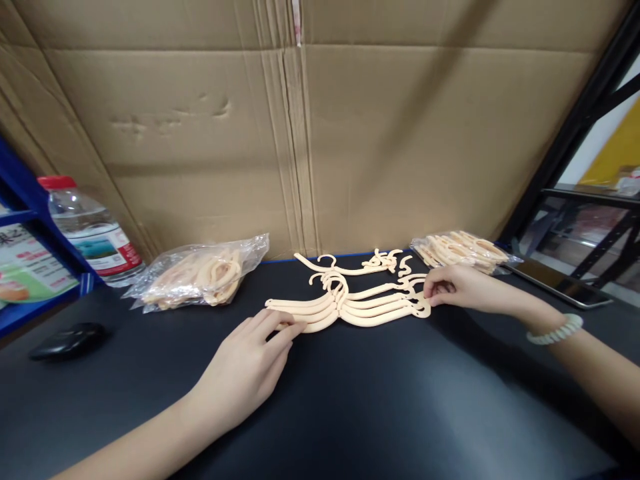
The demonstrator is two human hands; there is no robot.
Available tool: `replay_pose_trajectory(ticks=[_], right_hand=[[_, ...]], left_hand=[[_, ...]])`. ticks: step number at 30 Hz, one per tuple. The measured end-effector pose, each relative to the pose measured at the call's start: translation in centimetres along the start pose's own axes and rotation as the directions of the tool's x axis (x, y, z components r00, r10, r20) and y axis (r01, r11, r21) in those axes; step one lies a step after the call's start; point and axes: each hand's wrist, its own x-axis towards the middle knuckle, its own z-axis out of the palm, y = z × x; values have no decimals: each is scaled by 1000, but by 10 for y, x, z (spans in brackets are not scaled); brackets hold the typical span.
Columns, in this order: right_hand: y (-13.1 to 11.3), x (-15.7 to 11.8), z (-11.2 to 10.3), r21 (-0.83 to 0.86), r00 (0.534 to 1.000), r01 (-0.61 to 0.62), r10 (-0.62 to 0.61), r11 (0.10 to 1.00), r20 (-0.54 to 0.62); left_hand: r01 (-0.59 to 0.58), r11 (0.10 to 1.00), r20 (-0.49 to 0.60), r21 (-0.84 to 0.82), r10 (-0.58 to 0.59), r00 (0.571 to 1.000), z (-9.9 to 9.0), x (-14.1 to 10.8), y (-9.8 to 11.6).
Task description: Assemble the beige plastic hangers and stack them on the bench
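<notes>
Several cream plastic clothes hangers (377,313) lie overlapped on the dark table, their hooks bunched in the middle. My left hand (255,357) pinches the left end of the nearest hanger between thumb and fingers. At the right ends of the hangers, the closed fingers of my right hand (457,293) grip a small flat cream plastic piece (424,308) with a curved cutout. Its far edge is hidden by my fingers. Behind the row lies another hanger (345,270), with a small heap of curved cream hook pieces (383,260) by its right end.
A clear bag of cream parts (200,277) lies left, another bag (457,250) back right beside a tablet-like device (560,283). A water bottle (93,230) and black mouse (67,340) stand far left. A cardboard wall (400,133) closes off the back.
</notes>
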Motion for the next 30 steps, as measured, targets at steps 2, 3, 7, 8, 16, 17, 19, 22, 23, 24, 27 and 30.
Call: replay_pose_trajectory(ticks=[2, 3, 7, 8, 16, 17, 19, 22, 23, 24, 27, 30], right_hand=[[0, 1, 1, -21, 1000, 6, -7, 1000, -29], [0, 2, 2, -25, 999, 10, -11, 1000, -40], [0, 4, 5, -30, 998, 14, -16, 999, -63], [0, 4, 5, -41, 997, 18, -21, 999, -74], [-5, 4, 10, -102, 972, 69, -90, 992, -218], [-6, 4, 10, -104, 961, 83, -107, 991, -255], [-8, 4, 10, -108, 933, 112, -142, 988, -330], [-11, 3, 9, -124, 891, 140, -180, 982, -417], [-12, 3, 9, -133, 877, 145, -189, 980, -441], [-13, 3, 9, -141, 865, 148, -197, 979, -461], [-16, 2, 8, -169, 822, 135, -206, 976, -532], [-17, 1, 7, -181, 769, 103, -194, 978, -609]], left_hand=[[4, 1000, -5, -19, -4, 1000, 1, 0, -1], [6, 1000, -12, -29, -6, 1000, 1, 0, -1], [14, 998, -27, -56, -16, 1000, 1, 0, 0], [17, 998, -25, -61, -19, 1000, 1, 1, 0], [6, 997, -62, -78, -10, 998, 0, 1, 2], [5, 997, -65, -81, -10, 998, 0, 0, 2], [0, 996, -69, -92, -6, 998, 0, -1, 2], [-5, 994, -76, -110, -3, 997, 0, -2, 3], [-5, 993, -82, -116, -5, 997, -1, -2, 4], [-1, 992, -87, -124, -9, 996, -2, -1, 5], [-4, 991, -107, -131, -10, 994, -5, -1, 10], [-46, 990, -116, -136, 30, 993, -8, 0, 13]])
